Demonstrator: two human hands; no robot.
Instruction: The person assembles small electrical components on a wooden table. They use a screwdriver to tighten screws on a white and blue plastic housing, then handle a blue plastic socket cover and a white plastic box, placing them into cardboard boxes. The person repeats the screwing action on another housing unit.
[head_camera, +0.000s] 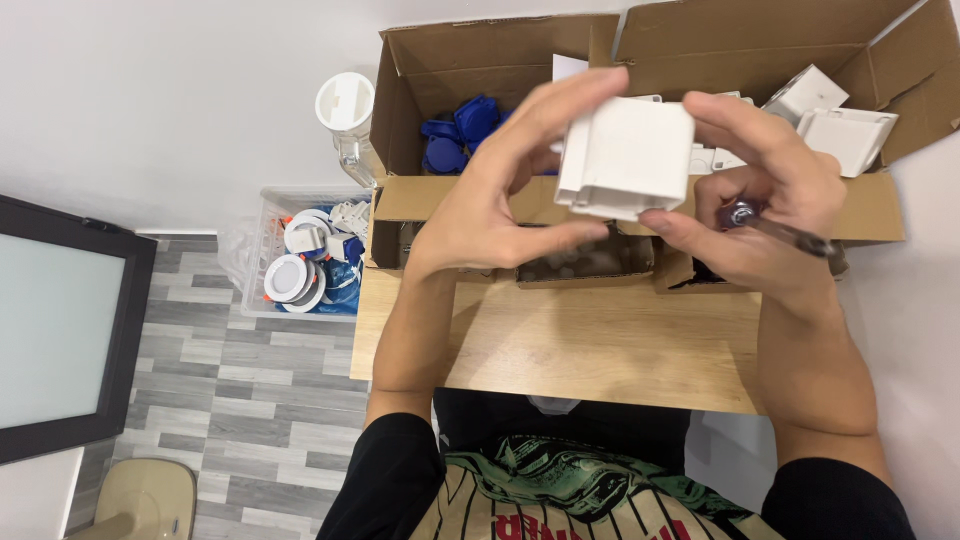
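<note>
Here, both hands hold a white plastic box (628, 158) in the air above the wooden bench (600, 345), in front of two open cardboard cartons.

Grip: The left hand (490, 205) grasps the box from the left, fingers curled over its top edge and the thumb (560, 238) pressed under its lower edge. The right hand (770, 205) steadies the right side with its fingertips. It also pins a dark-handled tool (790, 235), probably a screwdriver, against the palm.

Technique: For this hold to go well, the left hand should carry the weight, so that the right can let go and bring the tool to bear. The box should be kept level and close over the bench.

Pose: Both forearms rise from the bench's near edge and converge at the box; the wrists are bent slightly inward.

Surroundings: The left carton (400, 120) contains blue parts (460, 130). The right carton (900, 60) contains more white parts (845, 135). A clear bin (262, 215) of round white fittings stands on the floor.
</note>
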